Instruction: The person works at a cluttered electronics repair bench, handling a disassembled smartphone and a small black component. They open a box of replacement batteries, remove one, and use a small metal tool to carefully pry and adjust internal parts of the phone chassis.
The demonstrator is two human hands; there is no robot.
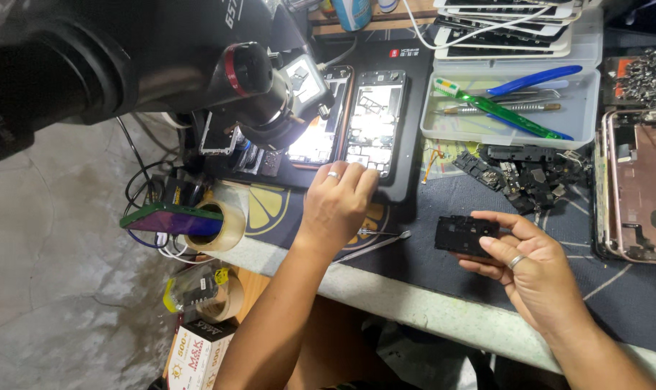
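Right hand (536,269) pinches a small black phone cover plate (467,235) between thumb and fingers, just above the dark work mat (415,238). Left hand (337,202), fingers curled, rests fingertips on lower edge of an opened phone (375,121) under the microscope (270,94). Metal spudger (375,245) lies between the hands; clear tool tray (512,108) beyond.
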